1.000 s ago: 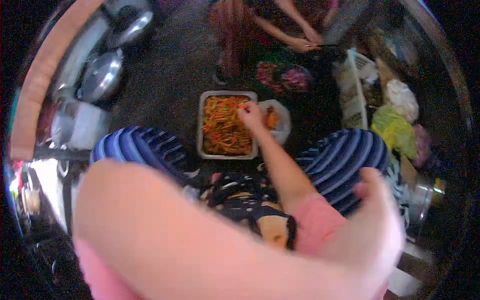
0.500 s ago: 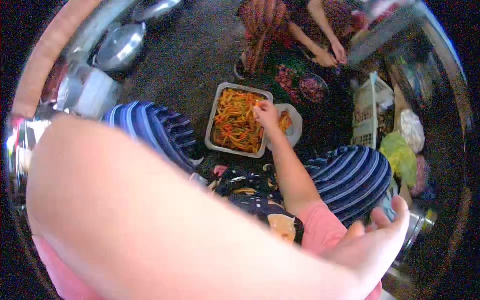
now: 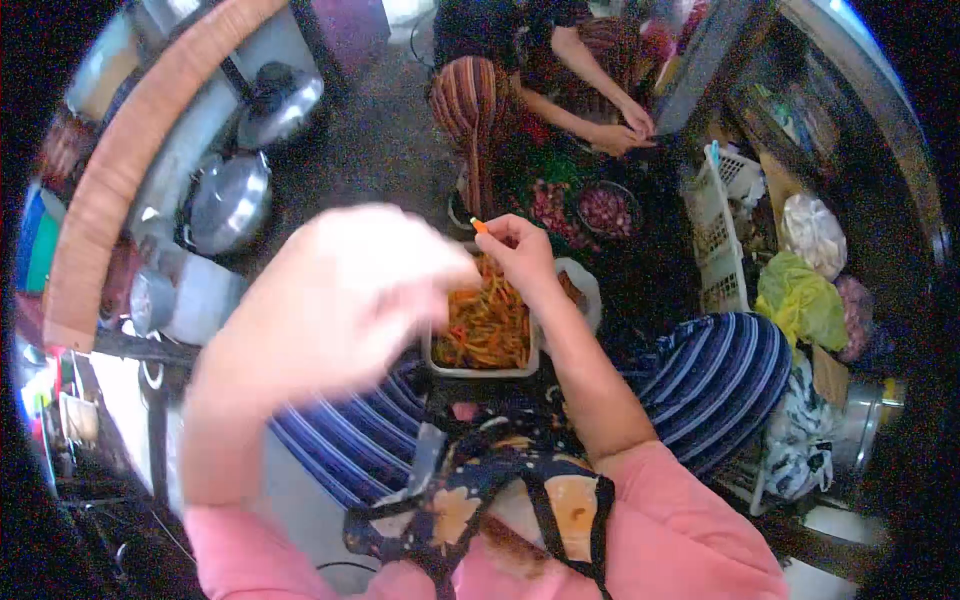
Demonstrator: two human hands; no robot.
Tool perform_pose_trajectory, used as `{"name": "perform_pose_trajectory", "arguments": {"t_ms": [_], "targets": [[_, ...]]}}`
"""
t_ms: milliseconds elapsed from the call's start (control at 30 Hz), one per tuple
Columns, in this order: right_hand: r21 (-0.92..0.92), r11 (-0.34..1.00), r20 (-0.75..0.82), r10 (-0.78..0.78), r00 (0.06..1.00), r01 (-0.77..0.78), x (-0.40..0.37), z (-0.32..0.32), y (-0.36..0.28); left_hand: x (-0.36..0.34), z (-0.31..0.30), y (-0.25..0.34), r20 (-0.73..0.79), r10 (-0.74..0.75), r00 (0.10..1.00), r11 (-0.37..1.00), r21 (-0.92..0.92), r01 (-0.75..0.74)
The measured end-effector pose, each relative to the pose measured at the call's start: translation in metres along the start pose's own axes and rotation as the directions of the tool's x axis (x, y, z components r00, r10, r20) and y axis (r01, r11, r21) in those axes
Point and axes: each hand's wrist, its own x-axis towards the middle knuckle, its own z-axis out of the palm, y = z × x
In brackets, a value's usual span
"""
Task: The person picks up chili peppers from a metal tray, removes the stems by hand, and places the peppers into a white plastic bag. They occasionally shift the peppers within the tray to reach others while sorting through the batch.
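Below my hands is a white rectangular tub (image 3: 484, 372) filled with thin orange and green strips (image 3: 482, 335). My right hand (image 3: 520, 252) is raised over its far right part, pinching a small orange piece (image 3: 479, 226) between thumb and fingertips. To the left, my left hand (image 3: 375, 285) is lifted close to the camera, blurred by motion, and covers the tub's left edge; whether it holds anything cannot be made out. A white bowl (image 3: 590, 295) sits against the tub's right side, partly behind my right forearm.
Across from me a person's hands (image 3: 630, 135) work above a bowl of pinkish pieces (image 3: 606, 209). At the right are a white basket (image 3: 722, 235) and a yellow-green bag (image 3: 800, 300). A metal pan (image 3: 230, 205) lies at the left.
My left arm has swung from across the lower view to the left, its hand now near the tub. My right hand has risen off the strips with the orange piece. The view has shifted.
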Motion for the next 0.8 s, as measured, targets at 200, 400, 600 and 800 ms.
{"name": "perform_pose_trajectory", "arguments": {"t_ms": [200, 400, 600, 800], "targets": [[0.058, 0.989, 0.018, -0.137, 0.99, 0.136, -0.007, -0.004, -0.064, 0.022, 0.077, -0.098, -0.026, -0.471, 0.882, 0.76, -0.518, 0.391], [0.102, 0.984, 0.051, -0.155, 0.987, 0.149, -0.006, -0.001, -0.07, 0.016, 0.105, -0.117, -0.056, -0.559, 0.827, 0.565, -0.756, 0.331], [0.013, 0.979, 0.074, -0.205, 0.976, 0.205, -0.011, 0.007, -0.072, 0.011, 0.11, -0.12, 0.001, -0.555, 0.832, 0.567, -0.731, 0.379], [0.047, 0.987, 0.059, -0.157, 0.986, 0.154, -0.016, 0.006, -0.08, 0.009, 0.111, -0.113, -0.011, -0.527, 0.85, 0.613, -0.698, 0.37]]}}
